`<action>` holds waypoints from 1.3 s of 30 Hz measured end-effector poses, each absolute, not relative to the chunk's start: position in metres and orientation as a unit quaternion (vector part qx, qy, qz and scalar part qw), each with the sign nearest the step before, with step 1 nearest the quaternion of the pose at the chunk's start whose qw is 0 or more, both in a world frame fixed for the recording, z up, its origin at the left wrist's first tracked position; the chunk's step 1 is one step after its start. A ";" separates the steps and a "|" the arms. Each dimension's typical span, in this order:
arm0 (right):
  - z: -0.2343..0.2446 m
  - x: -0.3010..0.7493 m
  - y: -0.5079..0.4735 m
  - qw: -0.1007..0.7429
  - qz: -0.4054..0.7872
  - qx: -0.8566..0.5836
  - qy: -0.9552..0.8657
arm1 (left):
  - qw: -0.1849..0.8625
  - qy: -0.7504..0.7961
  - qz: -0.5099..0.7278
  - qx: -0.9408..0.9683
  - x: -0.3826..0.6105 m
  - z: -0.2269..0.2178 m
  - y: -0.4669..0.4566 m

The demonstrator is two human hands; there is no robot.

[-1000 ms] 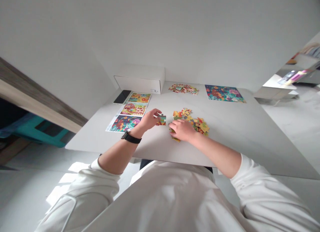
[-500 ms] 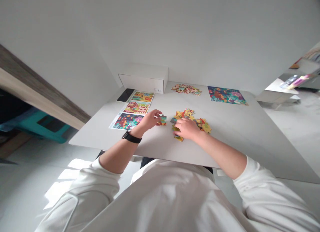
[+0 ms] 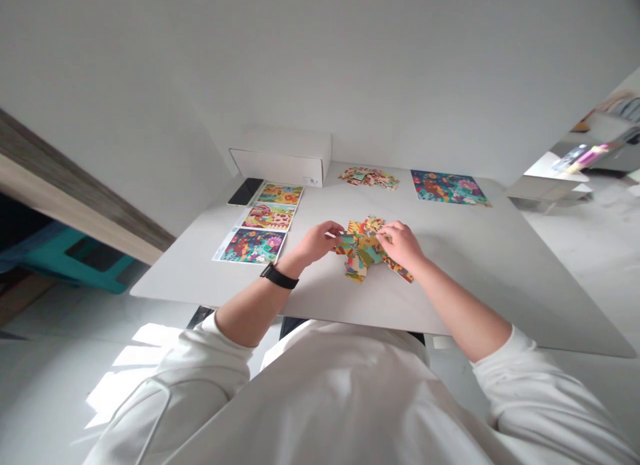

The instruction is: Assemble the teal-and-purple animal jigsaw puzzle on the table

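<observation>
1. Risk, whole tabletop (image 3: 400,298): the loose heap of cardboard jigsaw pieces (image 3: 363,255) sits mid-table, with the smaller pile of pieces (image 3: 369,178) at 12 o'clock. A careless sweep could mix the two or push pieces onto the printed sheets. Pressing on the heap could also shift pieces that are interlocked.
2. Surface: pale, smooth tabletop. Three printed picture sheets (image 3: 269,217) lie in a column at 10 o'clock, a black phone (image 3: 245,191) just beside them. A white cardboard box (image 3: 280,159) stands at the far edge, and a colourful printed picture (image 3: 447,188) lies at 1 o'clock.
3. Room: white wall (image 3: 320,51) behind, pale floor (image 3: 600,265) around, a teal plastic crate (image 3: 75,258) low at 9 o'clock.
4. Hands: left hand (image 3: 315,243), black watch (image 3: 279,275) on its wrist, at the heap's near-left side; right hand (image 3: 400,245) at its right.
5. Left fingers (image 3: 334,233) look closed on a teal-and-orange jigsaw piece (image 3: 344,243). Right fingers (image 3: 383,233) bend down onto the heap; hold unclear, cannot tell.
</observation>
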State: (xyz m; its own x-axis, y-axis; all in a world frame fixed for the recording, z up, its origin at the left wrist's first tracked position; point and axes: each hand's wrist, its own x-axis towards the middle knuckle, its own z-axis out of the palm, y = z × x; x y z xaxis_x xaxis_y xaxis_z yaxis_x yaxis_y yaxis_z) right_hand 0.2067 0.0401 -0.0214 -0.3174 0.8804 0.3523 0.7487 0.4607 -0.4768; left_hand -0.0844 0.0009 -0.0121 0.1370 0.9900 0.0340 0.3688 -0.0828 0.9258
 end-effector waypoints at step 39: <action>-0.021 0.233 0.061 0.155 0.183 -0.409 -0.881 | 0.172 0.466 0.245 0.833 -0.039 -0.021 -0.006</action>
